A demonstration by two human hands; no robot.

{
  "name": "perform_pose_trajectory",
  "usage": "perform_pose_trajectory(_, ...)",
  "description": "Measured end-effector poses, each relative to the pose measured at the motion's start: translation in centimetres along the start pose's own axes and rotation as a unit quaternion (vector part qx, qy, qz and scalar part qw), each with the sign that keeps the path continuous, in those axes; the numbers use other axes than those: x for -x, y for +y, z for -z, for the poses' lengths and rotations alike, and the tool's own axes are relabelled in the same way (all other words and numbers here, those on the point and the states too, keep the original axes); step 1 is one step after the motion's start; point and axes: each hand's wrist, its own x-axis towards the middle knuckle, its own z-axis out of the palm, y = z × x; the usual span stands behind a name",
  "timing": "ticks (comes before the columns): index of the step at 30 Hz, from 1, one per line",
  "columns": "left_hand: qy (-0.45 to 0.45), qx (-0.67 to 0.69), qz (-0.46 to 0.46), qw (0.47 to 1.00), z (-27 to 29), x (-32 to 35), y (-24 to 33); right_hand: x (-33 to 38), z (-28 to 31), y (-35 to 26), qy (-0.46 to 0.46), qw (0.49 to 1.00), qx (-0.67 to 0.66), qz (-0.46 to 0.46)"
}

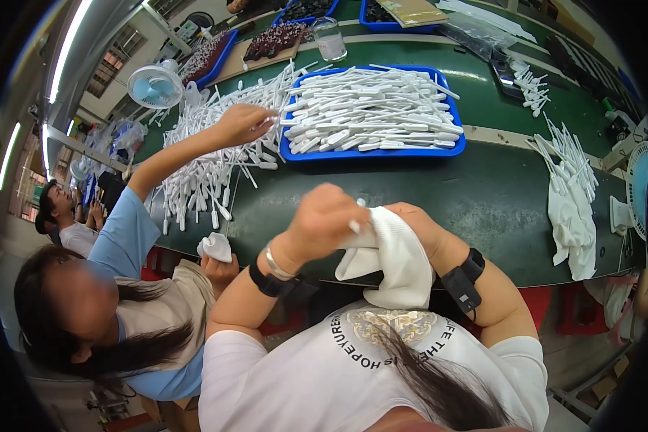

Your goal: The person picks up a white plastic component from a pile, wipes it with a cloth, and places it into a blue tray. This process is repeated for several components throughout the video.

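Note:
My left hand (325, 217) is closed around a small white plastic piece (353, 226) and presses it into a white cloth (390, 255). My right hand (419, 225) lies mostly under that cloth and holds it up from beneath. Both hands hover just in front of the near edge of the green table (482, 194). A blue tray (450, 147) piled with several white plastic sticks (371, 111) lies on the table beyond my hands.
A co-worker on my left reaches a hand (243, 124) into a loose heap of white sticks (205, 162) and holds a white cloth (216, 247) in the other. More sticks and a cloth (572, 216) lie at right. Small fans (155, 86), a glass jar (330, 37) and further trays stand farther back.

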Motion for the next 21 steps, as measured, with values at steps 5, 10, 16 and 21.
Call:
perform_pose_trajectory(5, 0.227, 0.229, 0.346, 0.881, 2.0, -3.7, -3.3, -0.6, 1.3, 0.6, 0.019, 1.0, 0.021, -0.012)
perform_pose_trajectory(10, 0.236, 0.415, 0.423, 0.77, 0.7, -6.7, -9.1, -0.7, 0.3, 0.2, 0.007, 0.997, 0.068, -0.038)
perform_pose_trajectory(16, 0.128, 0.465, 0.524, 0.702, -2.4, -8.6, -11.9, -0.5, 0.2, 0.4, 0.0, 0.998, 0.062, -0.03)
perform_pose_trajectory(21, 0.163, 0.474, 0.536, 0.68, -2.8, -8.5, -12.7, -0.4, 0.1, 0.3, -0.01, 0.997, 0.069, -0.031)
